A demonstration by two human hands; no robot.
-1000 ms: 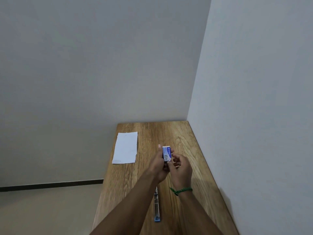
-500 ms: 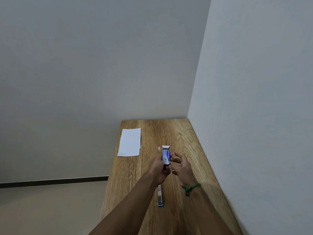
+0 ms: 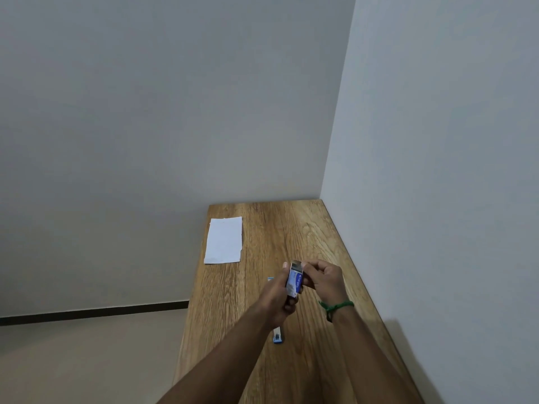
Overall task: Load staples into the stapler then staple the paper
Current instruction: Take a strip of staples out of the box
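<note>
Table (image 3: 291, 228) sat in room corner, walls at 12 and 3 o'clock. Paper (image 3: 223, 239) lay flat on table at far-left edge, 11 o'clock from hands. Staple box (image 3: 294, 279) was held above table centre, left hand (image 3: 277, 298) at its 9, right hand (image 3: 323, 278) at its 3. Stapler (image 3: 277, 336) lay on table at 6 o'clock from box, partly under left wrist.

A bare room corner: wooden table (image 3: 306, 228) against plain grey walls (image 3: 145, 112)
</note>
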